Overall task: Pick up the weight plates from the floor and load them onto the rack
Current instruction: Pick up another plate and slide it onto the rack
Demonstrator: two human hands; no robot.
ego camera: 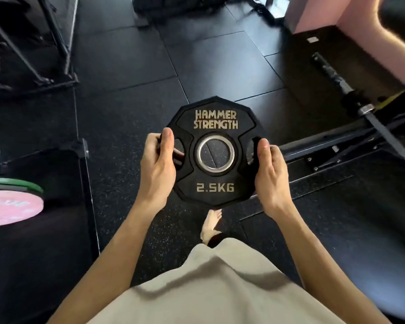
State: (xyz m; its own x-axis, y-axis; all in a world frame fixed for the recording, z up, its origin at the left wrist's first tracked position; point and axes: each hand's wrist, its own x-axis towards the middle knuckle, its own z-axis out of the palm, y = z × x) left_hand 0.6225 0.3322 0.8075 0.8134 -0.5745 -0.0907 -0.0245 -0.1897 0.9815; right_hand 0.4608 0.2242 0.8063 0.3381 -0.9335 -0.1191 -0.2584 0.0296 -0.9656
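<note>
plate (215,152) held above floor (131,108), between both hands; barbell (360,108) right; stacked plates (12,204) left.

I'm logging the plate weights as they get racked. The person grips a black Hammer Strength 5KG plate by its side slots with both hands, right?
Not quite. The head view shows the black plate is marked 2.5KG, not 5KG. The rest holds: the left hand and right hand each grip a side slot.

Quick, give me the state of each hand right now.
Left hand: closed, gripping the left handle slot of the black 2.5 kg plate.
Right hand: closed, gripping the plate's right edge.
</note>
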